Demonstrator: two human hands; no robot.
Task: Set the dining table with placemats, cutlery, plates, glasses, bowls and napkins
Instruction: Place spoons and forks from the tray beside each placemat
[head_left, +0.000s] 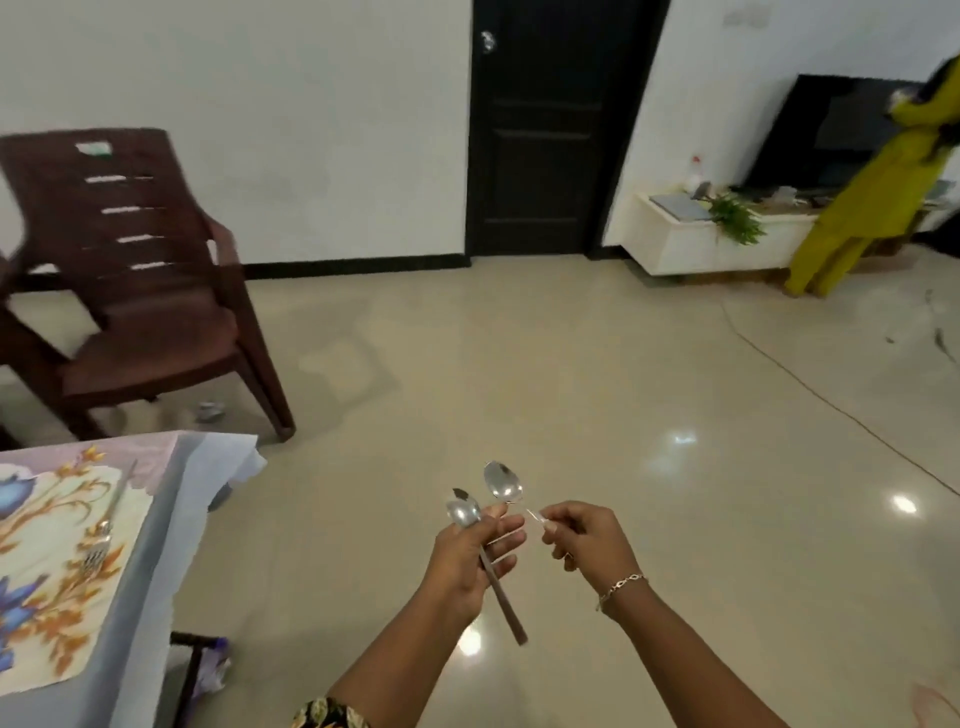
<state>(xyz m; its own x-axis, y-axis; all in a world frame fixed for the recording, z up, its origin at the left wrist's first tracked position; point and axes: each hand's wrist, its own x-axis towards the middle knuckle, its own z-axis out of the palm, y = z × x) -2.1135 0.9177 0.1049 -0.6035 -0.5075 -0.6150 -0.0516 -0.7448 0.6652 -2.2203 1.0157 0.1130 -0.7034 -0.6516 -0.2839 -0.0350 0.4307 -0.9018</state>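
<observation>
L hand (470, 556) grips cutlery (464, 512) upright; R hand (587, 540) pinches spoon (503, 486) handle, arms fwd.

Open floor (597, 374) lies ahead; the table (171, 530) edge and brown chair (140, 291) crowd the left.

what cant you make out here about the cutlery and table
Head view, left hand: fingers cover the cutlery; piece count unclear.
Head view, right hand: fingers hide the spoon handle.
Head view, table: cut off by the left edge; fork blurred.
</observation>
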